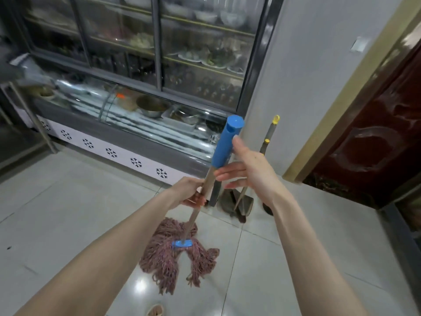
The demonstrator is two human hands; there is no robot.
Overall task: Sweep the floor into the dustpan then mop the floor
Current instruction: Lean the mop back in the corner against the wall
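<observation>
A glossy pale grey tiled floor (68, 213) is crossed by thin dark grout lines. The reddish-brown string head of a mop (164, 254) is spread flat on the tiles and is held in a blue plastic clamp (181, 243). A dark dustpan (247, 202) is set on the floor just behind it, and a small dark speck (9, 248) is seen far left.

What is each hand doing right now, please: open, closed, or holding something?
Left hand: grips the mop handle just below its blue grip.
Right hand: open, fingers straight, beside the blue grip, holding nothing.
</observation>
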